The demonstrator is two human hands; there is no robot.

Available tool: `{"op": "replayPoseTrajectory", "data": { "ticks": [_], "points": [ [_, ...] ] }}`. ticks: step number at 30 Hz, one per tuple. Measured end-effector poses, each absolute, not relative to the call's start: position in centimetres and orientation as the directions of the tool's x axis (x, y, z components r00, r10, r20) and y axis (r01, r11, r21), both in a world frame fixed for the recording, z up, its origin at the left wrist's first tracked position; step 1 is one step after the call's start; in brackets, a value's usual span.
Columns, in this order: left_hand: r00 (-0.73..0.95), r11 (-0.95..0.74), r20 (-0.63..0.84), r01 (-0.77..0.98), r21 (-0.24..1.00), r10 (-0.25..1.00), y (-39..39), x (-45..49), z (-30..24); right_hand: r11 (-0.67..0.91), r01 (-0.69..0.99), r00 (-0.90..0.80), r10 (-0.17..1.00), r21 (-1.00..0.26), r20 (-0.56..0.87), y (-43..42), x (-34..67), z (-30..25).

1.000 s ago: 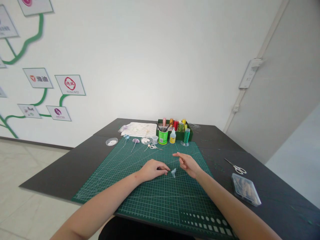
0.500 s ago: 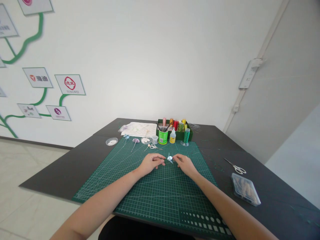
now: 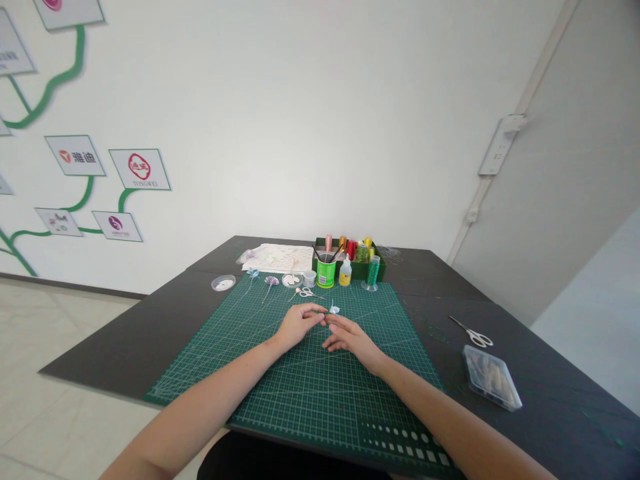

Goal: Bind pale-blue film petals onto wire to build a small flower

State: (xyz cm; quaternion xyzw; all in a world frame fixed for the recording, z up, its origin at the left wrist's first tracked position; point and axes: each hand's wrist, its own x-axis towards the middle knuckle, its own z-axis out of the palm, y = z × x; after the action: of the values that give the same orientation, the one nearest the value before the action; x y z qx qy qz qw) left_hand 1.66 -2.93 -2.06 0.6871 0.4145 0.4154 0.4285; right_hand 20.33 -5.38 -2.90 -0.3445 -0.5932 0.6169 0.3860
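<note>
A small pale blue flower point(image 3: 335, 309) stands just beyond my fingertips, above the green cutting mat. My left hand point(image 3: 301, 323) is closed in a pinch at the flower's lower end; the stem itself is mostly hidden. Close against those fingertips, my right hand point(image 3: 353, 340) has its fingers stretched out and somewhat apart, touching or nearly touching the pinch. Farther back on the mat lie a blue flower on a stem point(image 3: 253, 273), a purple flower on a stem point(image 3: 271, 281) and small white-handled scissors point(image 3: 306, 292).
The cutting mat point(image 3: 300, 387) covers the middle of the black table point(image 3: 125, 347). Behind are a green can with tools point(image 3: 326, 273), a glue bottle point(image 3: 345, 273), a green thread spool point(image 3: 373, 270) and a box of spools point(image 3: 381, 270). At right lie scissors point(image 3: 477, 338) and a plastic case point(image 3: 493, 377).
My right hand has moved left and nearer to me, letting go of the blue flower's head, its fingers now spread by my left fingertips. The flower has shifted slightly left and away.
</note>
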Motion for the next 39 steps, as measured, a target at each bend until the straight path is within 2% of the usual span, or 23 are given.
{"op": "replayPoseTrajectory", "data": {
  "ticks": [4,8,11,16,22,28,32,39],
  "points": [
    [0.313,-0.302,0.225,0.226,0.926,0.923,-3.0,1.7,-2.0,0.036,0.047,-0.459,0.889,-0.998,0.011,-5.8,19.7,-2.7],
    [0.301,-0.305,0.228,0.240,0.922,0.926,-2.9,1.7,-2.1,0.156,0.166,-0.412,0.908,-0.974,0.075,-5.6,19.6,-3.0],
    [0.281,-0.295,0.225,0.238,0.925,0.933,-2.9,1.7,-2.0,0.220,0.177,-0.386,0.912,-0.959,0.138,-5.4,19.5,-3.6],
    [0.257,-0.284,0.224,0.228,0.931,0.940,-3.1,1.8,-1.8,0.248,0.174,-0.398,0.903,-0.953,0.163,-5.4,19.7,-3.8],
    [0.251,-0.251,0.193,0.224,0.942,0.949,-2.7,1.7,-2.4,0.263,0.247,-0.461,0.879,-0.933,0.126,-6.1,19.8,-2.8],
    [0.324,-0.214,0.109,0.309,0.927,0.940,-3.2,1.6,-1.8,0.257,0.145,-0.500,0.852,-0.955,0.153,-6.2,20.5,-1.2],
    [0.444,-0.297,0.103,0.393,0.870,0.890,-4.1,1.7,-1.4,0.214,0.102,-0.502,0.854,-0.972,0.136,-6.0,21.1,-0.1],
    [0.559,-0.285,0.039,0.361,0.888,0.828,-4.3,1.9,-1.7,0.203,0.127,-0.514,0.851,-0.971,0.111,-6.1,21.3,0.3]
  ]
}}
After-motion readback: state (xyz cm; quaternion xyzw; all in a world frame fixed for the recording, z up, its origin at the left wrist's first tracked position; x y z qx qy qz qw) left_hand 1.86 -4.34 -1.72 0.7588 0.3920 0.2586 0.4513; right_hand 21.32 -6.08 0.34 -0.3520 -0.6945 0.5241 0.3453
